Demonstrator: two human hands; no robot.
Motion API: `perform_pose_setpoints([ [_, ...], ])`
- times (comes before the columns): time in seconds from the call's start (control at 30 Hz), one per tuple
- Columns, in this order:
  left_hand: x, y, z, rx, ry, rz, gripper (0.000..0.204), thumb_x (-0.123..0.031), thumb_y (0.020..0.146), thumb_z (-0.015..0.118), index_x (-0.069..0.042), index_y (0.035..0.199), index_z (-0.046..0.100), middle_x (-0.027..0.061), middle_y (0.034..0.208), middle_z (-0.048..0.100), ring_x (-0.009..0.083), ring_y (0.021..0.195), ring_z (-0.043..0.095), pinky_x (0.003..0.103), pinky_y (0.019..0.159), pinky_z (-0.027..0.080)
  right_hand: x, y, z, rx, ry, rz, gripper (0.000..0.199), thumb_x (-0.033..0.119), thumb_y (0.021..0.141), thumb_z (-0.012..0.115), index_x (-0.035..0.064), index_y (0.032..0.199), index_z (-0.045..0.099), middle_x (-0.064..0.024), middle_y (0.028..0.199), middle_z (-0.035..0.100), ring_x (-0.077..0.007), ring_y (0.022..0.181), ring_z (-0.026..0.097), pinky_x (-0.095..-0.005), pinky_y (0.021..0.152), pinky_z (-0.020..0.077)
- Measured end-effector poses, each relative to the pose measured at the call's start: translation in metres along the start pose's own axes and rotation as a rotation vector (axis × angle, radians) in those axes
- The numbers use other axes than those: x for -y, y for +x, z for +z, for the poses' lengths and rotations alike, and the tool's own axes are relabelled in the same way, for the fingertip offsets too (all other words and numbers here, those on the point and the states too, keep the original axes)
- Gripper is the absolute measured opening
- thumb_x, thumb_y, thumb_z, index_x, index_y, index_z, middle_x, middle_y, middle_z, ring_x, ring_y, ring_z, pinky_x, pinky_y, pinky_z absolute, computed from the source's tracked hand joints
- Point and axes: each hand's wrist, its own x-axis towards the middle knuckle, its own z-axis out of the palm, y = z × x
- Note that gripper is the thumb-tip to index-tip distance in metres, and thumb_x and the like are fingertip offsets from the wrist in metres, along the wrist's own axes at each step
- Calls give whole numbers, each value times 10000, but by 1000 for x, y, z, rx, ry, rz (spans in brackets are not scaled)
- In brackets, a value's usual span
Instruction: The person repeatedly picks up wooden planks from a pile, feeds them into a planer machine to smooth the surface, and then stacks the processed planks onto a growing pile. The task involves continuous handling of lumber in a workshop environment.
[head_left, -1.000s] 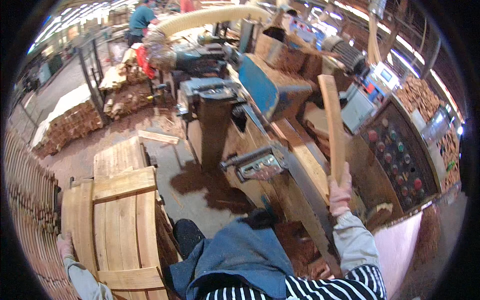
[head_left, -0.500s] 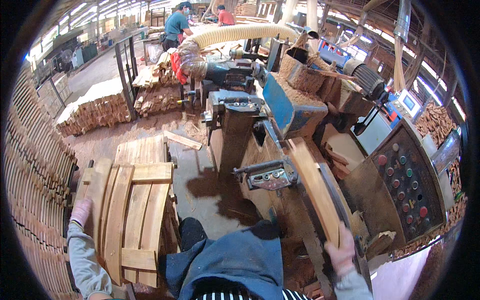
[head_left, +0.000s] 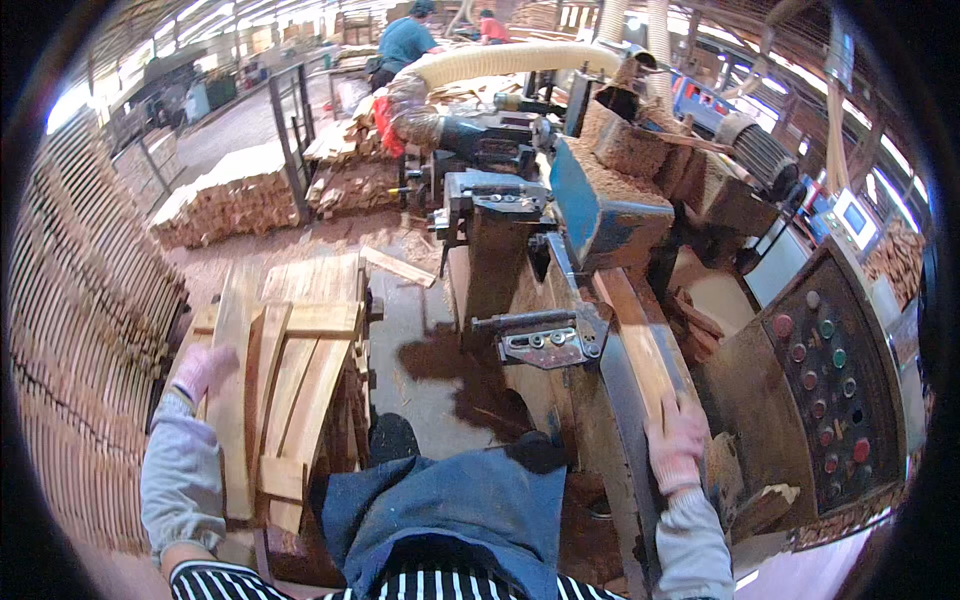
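In a pink work glove, my right hand [head_left: 678,443] grips the near end of a wooden board [head_left: 643,345]. This board lies along the metal feed bed [head_left: 625,440], and its far end runs up beside the blue machine housing [head_left: 600,215]. On the left, my gloved left hand [head_left: 205,372] is at the outer edge of a pale slat [head_left: 235,440] on top of a stack of slats [head_left: 285,400]. Motion smears its fingers, so their hold on the slat is unclear. Shorter cross pieces [head_left: 325,318] lie across the stack.
A wall of stacked strips [head_left: 85,370] rises at far left. A clamp-like metal bracket [head_left: 545,340] sits beside the feed bed. The control panel [head_left: 835,385] stands right, and a cream hose [head_left: 510,62] arches behind. Another person [head_left: 408,42] works at the back.
The board under my right hand has slid forward and lies straighter along the bed. My left hand and the pale slat have shifted forward and right. The whole view has turned slightly.
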Motion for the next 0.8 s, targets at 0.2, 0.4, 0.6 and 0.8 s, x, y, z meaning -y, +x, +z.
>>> perform_pose_setpoints([
  [0.2,-234,-33,167,142,-971,199,372,-341,982,711,-67,1233,718,39,1122,744,179,999,706,344,909,557,4,99,55,-171,-2,-1,488,320,909,688,129,1351,610,-169,1264,639,-381,1167,595,-492,961,507],
  [0.4,-368,-69,338,263,-1212,237,489,-408,932,770,-7,1200,689,80,1027,731,219,873,698,396,801,581,156,31,-97,259,510,-261,940,361,748,838,45,1540,443,-276,1548,439,-420,1381,491,-464,1157,409],
  [0.6,-444,-174,455,875,-1104,238,582,-464,896,789,-49,1268,623,99,1081,701,247,953,687,427,865,573,49,-109,-97,49,267,167,926,279,675,897,16,1472,508,-227,1412,583,-391,1283,578,-462,1110,464],
  [0.8,-405,-124,405,193,-152,713,823,-463,815,768,-48,1470,492,225,1330,645,355,1242,629,427,1040,503,-12,-264,-129,163,103,553,858,115,779,770,-23,1550,421,-240,1535,491,-370,1413,474,-440,1204,358],
])
